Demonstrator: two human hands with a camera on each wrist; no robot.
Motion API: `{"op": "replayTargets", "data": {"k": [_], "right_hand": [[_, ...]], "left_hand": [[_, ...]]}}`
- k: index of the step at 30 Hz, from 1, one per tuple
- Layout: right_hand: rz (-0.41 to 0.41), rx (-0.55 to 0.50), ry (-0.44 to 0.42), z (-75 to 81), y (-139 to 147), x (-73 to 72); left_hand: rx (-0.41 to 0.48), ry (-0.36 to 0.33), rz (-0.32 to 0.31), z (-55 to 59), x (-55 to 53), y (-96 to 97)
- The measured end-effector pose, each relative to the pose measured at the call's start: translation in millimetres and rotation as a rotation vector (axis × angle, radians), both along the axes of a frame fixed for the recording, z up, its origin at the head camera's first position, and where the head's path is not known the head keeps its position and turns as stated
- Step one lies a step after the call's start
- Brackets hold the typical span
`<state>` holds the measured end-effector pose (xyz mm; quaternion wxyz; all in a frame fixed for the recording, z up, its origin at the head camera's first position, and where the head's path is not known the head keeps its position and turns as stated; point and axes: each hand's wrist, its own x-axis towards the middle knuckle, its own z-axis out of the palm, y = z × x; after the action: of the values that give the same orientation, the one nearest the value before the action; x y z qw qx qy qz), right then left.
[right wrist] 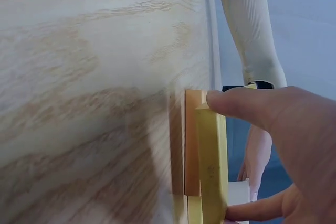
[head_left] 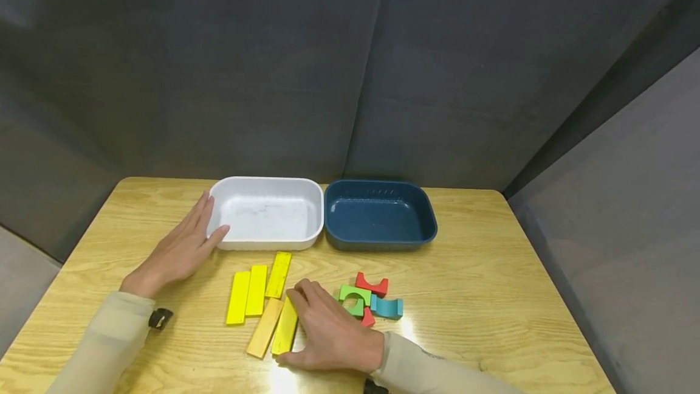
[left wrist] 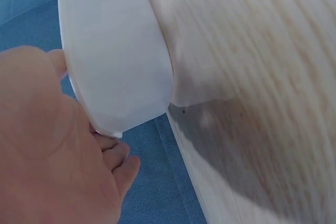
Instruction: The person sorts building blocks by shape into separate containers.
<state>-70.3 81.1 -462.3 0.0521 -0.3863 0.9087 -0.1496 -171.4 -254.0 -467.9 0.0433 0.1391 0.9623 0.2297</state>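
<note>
My right hand (head_left: pixel 336 330) pinches a yellow rectangular block (head_left: pixel 285 330) lengthwise, thumb at its near end and fingertips at the far end. In the right wrist view that block (right wrist: pixel 211 161) appears raised over a plain wooden block (right wrist: pixel 192 145). The plain wooden block (head_left: pixel 265 328) lies just left of it on the table. Three more yellow blocks (head_left: pixel 256 290) lie flat beyond and to the left. My left hand (head_left: pixel 175 254) rests against the left end of a white dish (head_left: pixel 268 245), fingers extended along its side and thumb near the front corner.
A dark blue dish (head_left: pixel 383 244) stands right beside the white one at the back of the table, with nothing inside. Right of my right hand lies a cluster of arch-shaped blocks: red (head_left: pixel 372 286), green (head_left: pixel 355 292) and blue (head_left: pixel 388 307). Dark cloth (head_left: pixel 273 65) hangs behind the table.
</note>
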Motion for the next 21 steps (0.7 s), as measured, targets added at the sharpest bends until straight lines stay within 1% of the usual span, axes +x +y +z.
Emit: {"op": "replayTargets", "data": {"k": [5,11,18,21], "right_hand": [[-0.015,-0.038,-0.037,4.6,4.0,-1.7],[-0.004,-0.09,-0.044,10.2,7.2,-6.2],[-0.016,-0.099,-0.103,19.0,8.4,-15.0],[-0.015,-0.1,-0.107,24.6,10.3,-20.3]], "left_hand": [[0.005,-0.004,-0.002,-1.7,-0.6,-0.6],[-0.002,-0.01,-0.001,1.1,-1.6,-0.5],[0.003,-0.019,0.006,1.9,-1.4,-0.3],[0.008,-0.02,0.007,2.6,-0.3,0.4]]}}
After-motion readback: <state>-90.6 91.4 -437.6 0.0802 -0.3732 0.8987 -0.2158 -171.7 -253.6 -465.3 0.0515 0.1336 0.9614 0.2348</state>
